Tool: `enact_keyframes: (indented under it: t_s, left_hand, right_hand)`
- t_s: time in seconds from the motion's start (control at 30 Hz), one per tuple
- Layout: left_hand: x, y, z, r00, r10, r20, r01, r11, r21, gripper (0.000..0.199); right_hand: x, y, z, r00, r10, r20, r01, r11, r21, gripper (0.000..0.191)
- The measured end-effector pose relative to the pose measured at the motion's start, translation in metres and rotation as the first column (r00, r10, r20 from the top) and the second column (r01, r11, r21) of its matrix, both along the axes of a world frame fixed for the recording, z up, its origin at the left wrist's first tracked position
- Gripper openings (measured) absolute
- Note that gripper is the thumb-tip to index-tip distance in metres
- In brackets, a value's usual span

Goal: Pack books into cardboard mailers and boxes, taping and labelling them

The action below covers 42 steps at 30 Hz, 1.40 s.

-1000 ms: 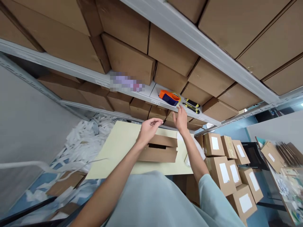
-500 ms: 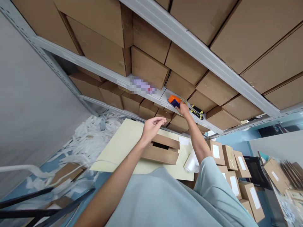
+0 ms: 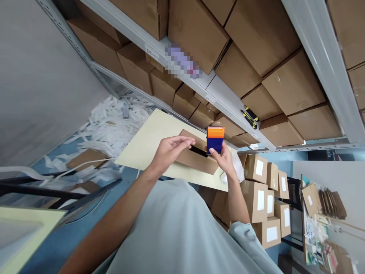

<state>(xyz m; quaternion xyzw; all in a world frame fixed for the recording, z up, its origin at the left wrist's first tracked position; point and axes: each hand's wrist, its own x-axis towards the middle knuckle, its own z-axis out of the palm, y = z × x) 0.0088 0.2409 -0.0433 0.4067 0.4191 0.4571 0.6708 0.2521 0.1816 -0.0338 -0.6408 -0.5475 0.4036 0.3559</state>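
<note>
An orange and dark-blue tape dispenser is upright in my right hand, whose fingers and thumb wrap its lower part. Just below it lies a long cardboard box on a pale yellow tabletop; a dark slot shows between its top flaps. My left hand hovers over the left end of the box, thumb and fingers pressed together, with nothing seen between them. A roll of white plastic wrap lies at the right end of the table, partly behind my right wrist.
Metal shelves full of cardboard boxes rise beyond the table. Two yellow-and-black utility knives lie on one shelf. Labelled boxes are stacked on the right. White scrap covers the floor at left, near a black metal frame.
My right hand has brought the tape dispenser off the shelf, down towards the box. My left hand has stayed closed over the box. The view has tilted downward.
</note>
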Motion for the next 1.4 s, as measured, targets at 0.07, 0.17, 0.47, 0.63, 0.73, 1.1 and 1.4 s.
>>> enact_keyframes:
  t_s: [0.07,0.17,0.47,0.63,0.73,1.1,1.4]
  left_hand:
    - [-0.004,-0.003,-0.003,1.0,-0.017,-0.002,0.017,1.0,0.001,0.035]
    - [-0.009,-0.004,-0.005,0.999,-0.039,-0.013,0.04,0.999,0.023,0.037]
    - [-0.021,0.026,0.013,0.969,-0.032,-0.245,0.113,0.939,0.326,0.049]
    - [-0.024,0.049,0.007,0.925,-0.27,-0.268,0.344,0.895,0.285,0.039]
    - [-0.027,0.053,-0.003,0.921,-0.309,-0.236,0.366,0.894,0.257,0.038]
    - [-0.044,0.005,-0.072,0.961,-0.229,-0.157,0.215,0.972,-0.097,0.057]
    - [-0.075,0.031,-0.096,0.967,0.156,-0.202,-0.213,0.929,-0.304,0.047]
  right_hand:
    - [-0.008,-0.008,-0.002,1.0,0.027,0.003,-0.027,0.998,-0.05,0.056]
    - [-0.015,-0.017,-0.008,0.998,0.037,0.056,-0.033,0.997,-0.072,0.054]
    - [-0.022,-0.032,-0.005,0.968,0.11,0.225,-0.089,0.991,-0.102,0.041]
    - [-0.024,-0.035,0.006,0.932,0.179,0.315,-0.141,0.98,-0.14,0.038]
    - [-0.024,-0.034,0.008,0.915,0.199,0.35,-0.144,0.974,-0.177,0.035]
    - [-0.037,-0.028,0.004,0.953,0.271,0.134,-0.194,0.889,-0.415,0.048]
    - [0.031,0.007,0.066,0.962,0.27,-0.041,-0.236,0.744,-0.625,0.053]
